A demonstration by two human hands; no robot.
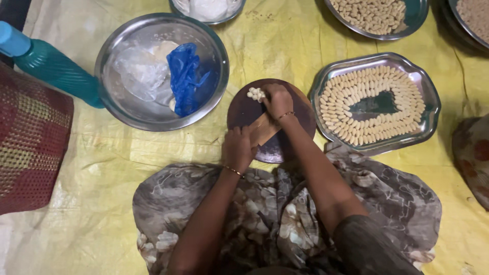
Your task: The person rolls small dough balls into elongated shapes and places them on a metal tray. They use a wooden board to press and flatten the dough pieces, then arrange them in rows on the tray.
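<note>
1. Pressing down at the far edge of the round dark wooden board (300, 114), the right hand (277, 101) has its fingers curled over something small; what lies under them is hidden, so how tightly it grips I cannot tell. Just beside its fingertips sits a small cluster of shaped dough pieces (256, 93), close to the board's rim. A careless sweep of that hand could, in my judgement, push them off onto the yellow sheet (265, 46).

2. Closed around the near end of a flat tan wooden ridged paddle (265, 128), the left hand (238, 147) steadies it on the board. If that hold loosens, the paddle may slide and the pieces come out misshapen.

3. The board rests at the edge of the person's floral skirt (285, 214), partly on cloth, so uneven pressure could rock it.

4. The scalloped steel tray (425, 89) to the right holds rows of finished pieces ringing a bare centre; the right forearm lies near its rim, and a nudge could disturb the rows.

5. The steel bowl (122, 46) to the left holds pale dough under clear film and a blue plastic bag (184, 76); left partly uncovered, the dough may dry.

6. The teal bottle (56, 66) lies tilted against the bowl and might roll if bumped.
</note>
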